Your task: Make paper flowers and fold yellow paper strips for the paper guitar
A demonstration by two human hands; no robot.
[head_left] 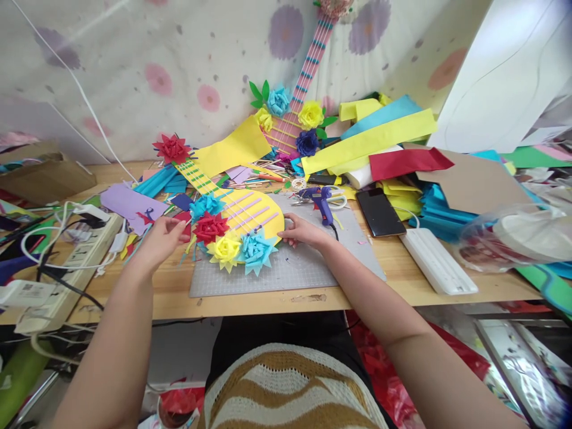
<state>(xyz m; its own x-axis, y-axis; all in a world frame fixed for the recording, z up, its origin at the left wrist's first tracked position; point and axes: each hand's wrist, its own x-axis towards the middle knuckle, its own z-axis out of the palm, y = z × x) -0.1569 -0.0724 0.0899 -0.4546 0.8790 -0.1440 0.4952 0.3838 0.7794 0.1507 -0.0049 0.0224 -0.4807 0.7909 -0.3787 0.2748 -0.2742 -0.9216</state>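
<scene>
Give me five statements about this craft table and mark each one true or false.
1. The right hand touches the yellow paper guitar. True.
2. The glue gun is in the left hand. False: the glue gun lies unheld beyond the right hand; the left hand is at the guitar's paper flowers.
3. The yellow guitar's body lies on a grey cutting mat. True.
4. The smartphone's screen is lit. False: the smartphone is dark.
5. The pink-necked guitar lies flat. False: the pink-necked guitar leans against the wall.
</scene>
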